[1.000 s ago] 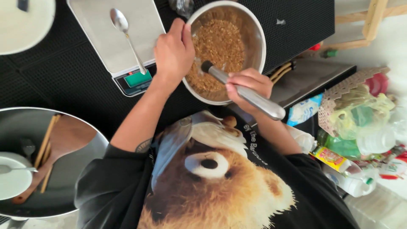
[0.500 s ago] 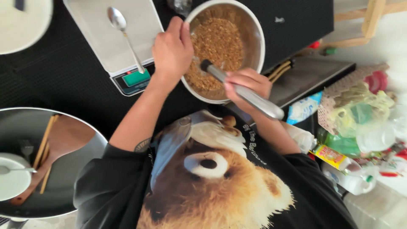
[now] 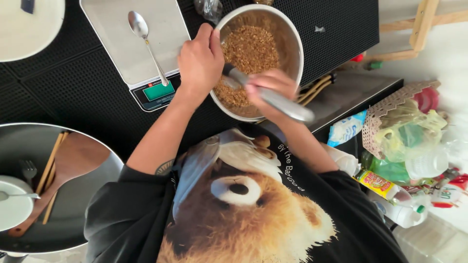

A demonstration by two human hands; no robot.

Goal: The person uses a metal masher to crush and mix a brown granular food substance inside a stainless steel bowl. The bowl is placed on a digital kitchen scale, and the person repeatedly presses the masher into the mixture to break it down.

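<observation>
While my left hand (image 3: 200,63) grips rim of round steel bowl (image 3: 292,44) of brown crumbly grain (image 3: 248,53), my right hand (image 3: 270,90), blurred, closes around silver-handled utensil (image 3: 278,100), tip in grain. Bowl sits on black perforated worktop (image 3: 73,97), just beside flat grey kitchen scale (image 3: 131,53) carrying metal spoon (image 3: 146,41). Wooden spatula (image 3: 63,170) lies in large round pan (image 3: 68,224) beside me.

Round shiny steel bowl (image 3: 291,51) with coarse brown grain (image 3: 251,48); glossy metal spoon (image 3: 146,41); smooth brushed-steel scale tray (image 3: 109,39); matt wooden spatula (image 3: 63,170).
</observation>
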